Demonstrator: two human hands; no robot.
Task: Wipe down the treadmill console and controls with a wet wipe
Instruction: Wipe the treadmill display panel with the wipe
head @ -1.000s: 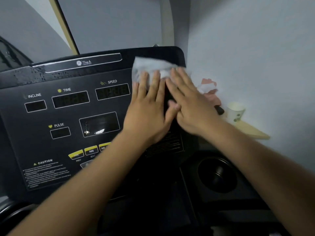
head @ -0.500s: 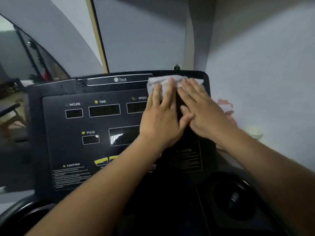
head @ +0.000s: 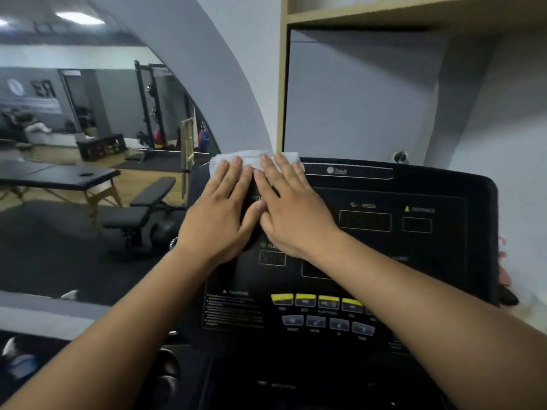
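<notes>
Head view
Wet wipe (head: 254,161): spread flat at the top left corner of the treadmill console (head: 414,247).
Left hand (head: 219,220): fingers straight, pressing the wipe, gripping nothing.
Right hand (head: 296,220): touching the left, likewise flat on the wipe.
Change: a second ago both hands pressed at the top right corner.
Meaning: top edge probably wiped; SPEED display (head: 365,221) and yellow buttons (head: 316,300) likely remain.
</notes>
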